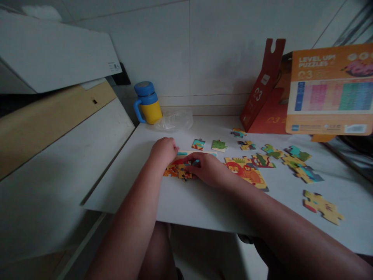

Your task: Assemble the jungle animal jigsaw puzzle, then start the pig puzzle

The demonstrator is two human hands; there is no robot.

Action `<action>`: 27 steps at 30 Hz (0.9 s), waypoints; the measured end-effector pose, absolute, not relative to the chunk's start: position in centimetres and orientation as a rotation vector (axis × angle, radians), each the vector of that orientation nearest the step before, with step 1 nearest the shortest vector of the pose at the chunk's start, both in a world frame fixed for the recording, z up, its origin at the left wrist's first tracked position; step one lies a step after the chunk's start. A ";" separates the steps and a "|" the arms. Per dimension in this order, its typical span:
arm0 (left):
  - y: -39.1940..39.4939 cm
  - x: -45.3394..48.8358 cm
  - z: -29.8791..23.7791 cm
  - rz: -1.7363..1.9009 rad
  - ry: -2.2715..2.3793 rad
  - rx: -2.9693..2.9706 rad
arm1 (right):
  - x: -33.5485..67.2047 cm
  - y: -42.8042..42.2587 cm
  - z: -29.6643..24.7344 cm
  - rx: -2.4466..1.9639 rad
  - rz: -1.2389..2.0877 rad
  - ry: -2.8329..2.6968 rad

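A small cluster of joined puzzle pieces (177,170), orange and red, lies on the white table (204,202). My left hand (163,151) rests curled on the cluster's upper left edge. My right hand (207,168) presses down on its right side, fingers bent over a piece at the cluster's lower edge. A larger joined section with lions (246,173) lies just right of my right hand.
Several loose puzzle pieces (322,206) are scattered across the right of the table. An orange puzzle box (330,89) and red card dividers (264,89) stand at the back right. A yellow cup with a blue lid (148,103) and a clear plastic bag (175,119) sit by the tiled wall.
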State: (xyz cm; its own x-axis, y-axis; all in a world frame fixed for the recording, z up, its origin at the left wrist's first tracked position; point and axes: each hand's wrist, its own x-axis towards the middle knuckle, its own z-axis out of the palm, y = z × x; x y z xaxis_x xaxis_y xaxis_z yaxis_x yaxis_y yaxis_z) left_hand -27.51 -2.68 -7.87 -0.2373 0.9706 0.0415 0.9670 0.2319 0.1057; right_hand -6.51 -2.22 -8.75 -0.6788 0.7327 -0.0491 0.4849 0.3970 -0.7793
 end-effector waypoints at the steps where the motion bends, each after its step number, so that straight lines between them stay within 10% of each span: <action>1: -2.7 -27.5 -7.8 0.165 2.438 1.920 | -6.7 -2.3 -8.7 -1.060 1.150 -2.366; 27: -2.9 -27.4 -7.9 0.192 2.418 1.951 | -6.2 -3.0 -8.6 -0.797 0.676 -2.631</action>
